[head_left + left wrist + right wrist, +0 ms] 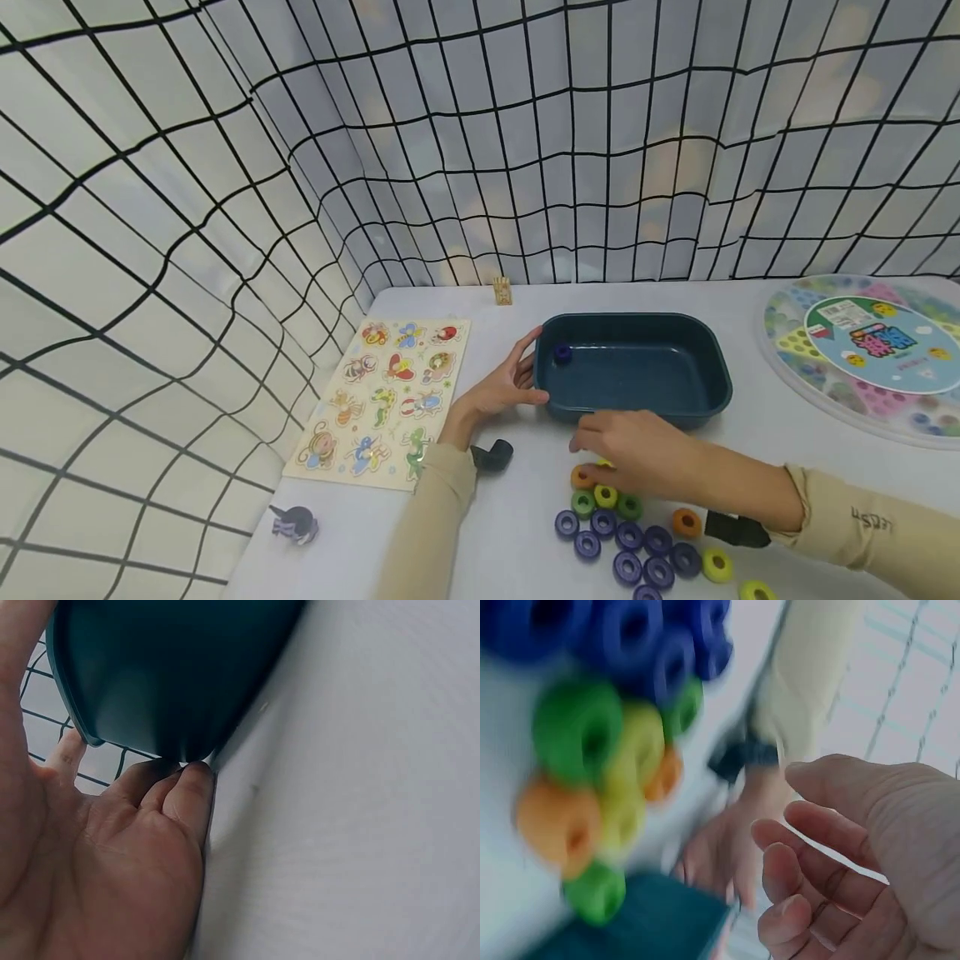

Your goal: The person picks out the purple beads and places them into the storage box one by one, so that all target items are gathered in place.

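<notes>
My left hand (498, 390) rests against the left end of a dark teal rectangular bin (637, 421), its fingers spread. In the left wrist view its fingertips (191, 784) touch the bin wall (165, 690) near the table. One purple ring-shaped bead (562, 353) lies inside the bin at the left. My right hand (637, 450) hovers at the bin's front side, above the loose beads. Its fingers are loosely bent with nothing between them in the right wrist view. Below it lie orange (581, 477), yellow (606, 497), green (582, 504) and several purple beads (628, 536).
A sticker-like board of cartoon insects (382, 400) lies to the left. A round clear package with a blue label (881, 346) stands at the right. A small purple-grey figure (296, 525) is front left, a small gold piece (502, 291) at the back. Black netting (525, 158) surrounds the table.
</notes>
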The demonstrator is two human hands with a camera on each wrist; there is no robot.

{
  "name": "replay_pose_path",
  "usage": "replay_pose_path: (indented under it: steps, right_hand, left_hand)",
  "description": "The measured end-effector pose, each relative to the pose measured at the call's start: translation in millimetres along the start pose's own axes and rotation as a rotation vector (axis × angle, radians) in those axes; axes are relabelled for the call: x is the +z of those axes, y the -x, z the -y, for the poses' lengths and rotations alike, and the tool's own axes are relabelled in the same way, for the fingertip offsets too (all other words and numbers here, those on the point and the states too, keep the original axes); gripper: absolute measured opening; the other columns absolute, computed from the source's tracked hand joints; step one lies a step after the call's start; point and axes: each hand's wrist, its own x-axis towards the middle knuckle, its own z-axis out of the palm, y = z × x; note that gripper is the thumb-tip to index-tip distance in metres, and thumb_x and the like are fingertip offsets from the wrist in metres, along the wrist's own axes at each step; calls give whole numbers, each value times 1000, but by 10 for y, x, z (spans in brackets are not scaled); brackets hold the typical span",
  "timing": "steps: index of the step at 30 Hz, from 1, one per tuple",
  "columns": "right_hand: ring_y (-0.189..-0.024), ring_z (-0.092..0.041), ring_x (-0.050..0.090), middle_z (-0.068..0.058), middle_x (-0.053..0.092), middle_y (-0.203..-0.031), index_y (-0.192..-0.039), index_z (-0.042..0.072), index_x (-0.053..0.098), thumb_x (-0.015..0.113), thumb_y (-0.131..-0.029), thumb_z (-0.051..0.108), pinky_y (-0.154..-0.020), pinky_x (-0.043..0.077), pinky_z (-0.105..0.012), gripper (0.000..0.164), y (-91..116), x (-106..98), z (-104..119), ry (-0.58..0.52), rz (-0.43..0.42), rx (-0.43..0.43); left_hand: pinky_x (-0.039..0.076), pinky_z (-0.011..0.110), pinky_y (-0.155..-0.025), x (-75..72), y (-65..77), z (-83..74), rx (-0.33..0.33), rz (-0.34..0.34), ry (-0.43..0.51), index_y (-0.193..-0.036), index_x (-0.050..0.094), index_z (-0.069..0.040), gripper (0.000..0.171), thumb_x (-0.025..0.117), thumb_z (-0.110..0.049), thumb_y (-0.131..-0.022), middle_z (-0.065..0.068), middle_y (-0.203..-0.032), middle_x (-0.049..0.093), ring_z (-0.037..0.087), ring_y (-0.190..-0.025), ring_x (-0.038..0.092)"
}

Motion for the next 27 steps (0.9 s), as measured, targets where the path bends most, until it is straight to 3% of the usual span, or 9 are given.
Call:
replay_pose_path:
  steps: [5,8,16,20,27]
  right_hand:
    - [-70,-1,48,11,51,-78,-90,17,66,68,-79,21,-50,41,-12,12,38,252,199,66,57,-133]
    - [-72,-1,47,12,48,-77,-88,19,64,68,-79,24,-50,41,-13,10,36,360,285,127,97,-168]
    - [-73,-1,49,11,52,-80,-91,21,63,69,-79,24,-55,45,-15,13,-45,414,413,147,238,-149]
    - [-68,0,49,11,51,-77,-89,21,64,70,-78,21,-51,44,-15,13,-108,417,455,142,238,-145]
    - [-62,3,48,12,51,-76,-87,21,64,68,-79,16,-47,38,-11,10,-166,529,532,183,197,-269]
  left_hand:
    - [14,36,-110,21,-25,-11,-3,8,-4,-145,-4,-22,108,76,-26,-72,18,-149,6,28,-136,10]
    - [15,35,-110,34,-29,-10,-3,2,-10,-145,-3,-22,109,77,-27,-72,17,-149,6,27,-136,10]
    - [15,34,-110,39,-27,-6,-5,-21,-13,-145,-2,-21,109,77,-27,-71,16,-149,8,25,-136,12]
    - [15,34,-110,27,-21,-27,-4,-19,-28,-145,-2,-21,109,77,-29,-71,17,-149,8,26,-136,12]
    - [15,35,-110,24,1,-28,-1,-17,-38,-145,-3,-20,111,77,-33,-70,16,-149,6,28,-136,10]
